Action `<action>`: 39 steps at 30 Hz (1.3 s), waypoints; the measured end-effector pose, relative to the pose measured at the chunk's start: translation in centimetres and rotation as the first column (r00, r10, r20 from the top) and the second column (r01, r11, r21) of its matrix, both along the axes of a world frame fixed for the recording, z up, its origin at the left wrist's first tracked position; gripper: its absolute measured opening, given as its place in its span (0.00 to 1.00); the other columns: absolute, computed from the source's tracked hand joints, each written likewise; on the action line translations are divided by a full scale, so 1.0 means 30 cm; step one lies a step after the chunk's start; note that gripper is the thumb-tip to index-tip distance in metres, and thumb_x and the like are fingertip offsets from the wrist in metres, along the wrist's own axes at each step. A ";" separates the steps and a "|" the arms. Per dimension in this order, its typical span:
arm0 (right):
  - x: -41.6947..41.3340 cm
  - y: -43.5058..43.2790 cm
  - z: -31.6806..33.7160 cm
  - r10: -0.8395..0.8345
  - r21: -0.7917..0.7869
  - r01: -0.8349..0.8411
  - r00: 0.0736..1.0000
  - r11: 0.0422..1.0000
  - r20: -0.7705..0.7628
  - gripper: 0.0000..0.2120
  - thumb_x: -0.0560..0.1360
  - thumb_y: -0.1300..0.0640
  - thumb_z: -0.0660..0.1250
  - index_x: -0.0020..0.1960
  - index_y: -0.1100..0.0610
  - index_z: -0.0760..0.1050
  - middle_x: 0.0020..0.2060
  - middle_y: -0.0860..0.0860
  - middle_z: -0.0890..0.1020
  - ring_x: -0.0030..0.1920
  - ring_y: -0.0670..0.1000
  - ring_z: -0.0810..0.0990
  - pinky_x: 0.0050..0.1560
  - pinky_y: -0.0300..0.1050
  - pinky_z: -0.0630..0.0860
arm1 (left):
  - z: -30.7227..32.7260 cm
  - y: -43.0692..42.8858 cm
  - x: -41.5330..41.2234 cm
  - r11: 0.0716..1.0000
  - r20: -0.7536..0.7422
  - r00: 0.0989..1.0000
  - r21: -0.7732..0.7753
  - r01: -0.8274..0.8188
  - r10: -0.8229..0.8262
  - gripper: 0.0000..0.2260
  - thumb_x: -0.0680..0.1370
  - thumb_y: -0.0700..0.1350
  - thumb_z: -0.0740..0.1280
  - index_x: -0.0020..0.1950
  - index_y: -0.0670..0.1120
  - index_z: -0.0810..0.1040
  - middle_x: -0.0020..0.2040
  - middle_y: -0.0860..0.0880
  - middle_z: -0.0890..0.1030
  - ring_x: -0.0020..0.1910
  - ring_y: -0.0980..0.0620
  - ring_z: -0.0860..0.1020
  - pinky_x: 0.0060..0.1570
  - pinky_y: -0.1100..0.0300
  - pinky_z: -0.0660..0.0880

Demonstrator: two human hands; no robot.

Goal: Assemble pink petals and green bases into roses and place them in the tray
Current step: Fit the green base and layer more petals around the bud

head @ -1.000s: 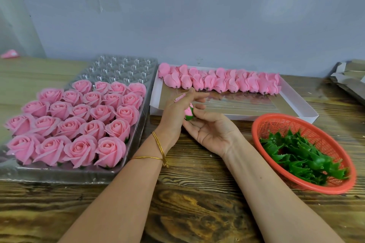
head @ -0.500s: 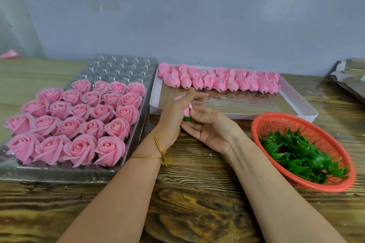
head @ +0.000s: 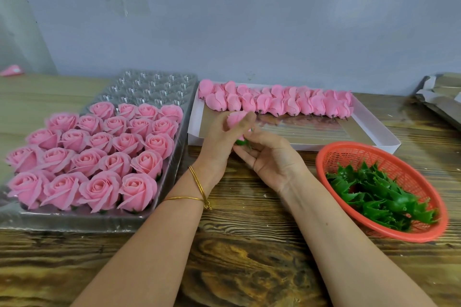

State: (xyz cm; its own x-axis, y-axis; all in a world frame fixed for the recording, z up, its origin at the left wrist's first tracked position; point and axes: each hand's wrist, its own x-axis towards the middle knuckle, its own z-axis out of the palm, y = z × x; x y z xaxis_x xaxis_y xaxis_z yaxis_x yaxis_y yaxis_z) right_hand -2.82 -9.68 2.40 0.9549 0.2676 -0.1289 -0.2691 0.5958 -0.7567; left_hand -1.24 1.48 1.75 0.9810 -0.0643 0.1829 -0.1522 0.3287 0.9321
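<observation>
My left hand [head: 222, 142] grips a pink petal bud [head: 236, 118] from the side, its fingers curled over the top. A green base [head: 241, 142] sits under the bud, between both hands. My right hand [head: 270, 161] lies palm up just right of it, fingertips pinching the green base. Both hands hover over the wooden table in front of the white box. The clear plastic tray [head: 139, 219] on the left holds several finished pink roses [head: 136, 190]; its far rows are bare cups.
A white box [head: 374, 137] behind the hands carries a row of loose pink petal buds [head: 287, 103]. A red basket [head: 331, 154] at right holds several green bases [head: 379, 197]. Folded cardboard [head: 441, 97] lies at the far right. A pink scrap [head: 11, 71] sits far left.
The left hand has lifted and turned, so the pink bud now shows above its fingers. The right hand's fingers stay at the green base.
</observation>
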 end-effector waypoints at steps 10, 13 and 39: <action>0.002 0.000 -0.006 0.083 0.094 -0.088 0.995 0.992 0.053 0.22 0.67 0.68 0.65 0.61 0.62 0.77 0.50 0.57 0.83 0.51 0.53 0.83 0.53 0.45 0.81 | -0.023 -0.007 -0.002 0.988 -0.003 0.990 0.058 0.144 -0.144 0.10 0.69 0.45 0.76 0.46 0.44 0.80 0.41 0.48 0.82 0.46 0.51 0.80 0.50 0.57 0.77; 0.000 -0.005 -0.009 0.139 0.085 -0.144 0.989 0.986 0.055 0.22 0.68 0.69 0.64 0.62 0.64 0.76 0.52 0.58 0.83 0.52 0.54 0.84 0.52 0.45 0.82 | -0.020 0.002 -0.003 0.985 -0.030 0.985 0.023 0.169 -0.168 0.12 0.66 0.46 0.74 0.45 0.42 0.80 0.41 0.46 0.82 0.47 0.50 0.81 0.52 0.56 0.79; -0.001 0.001 -0.019 0.030 -0.177 -0.035 0.999 0.984 -0.032 0.12 0.75 0.75 0.60 0.54 0.68 0.78 0.52 0.60 0.81 0.45 0.54 0.82 0.54 0.48 0.81 | -0.018 -0.002 0.003 1.000 -0.083 0.996 0.010 -0.021 0.022 0.10 0.73 0.51 0.71 0.42 0.44 0.79 0.42 0.46 0.82 0.42 0.51 0.81 0.44 0.56 0.80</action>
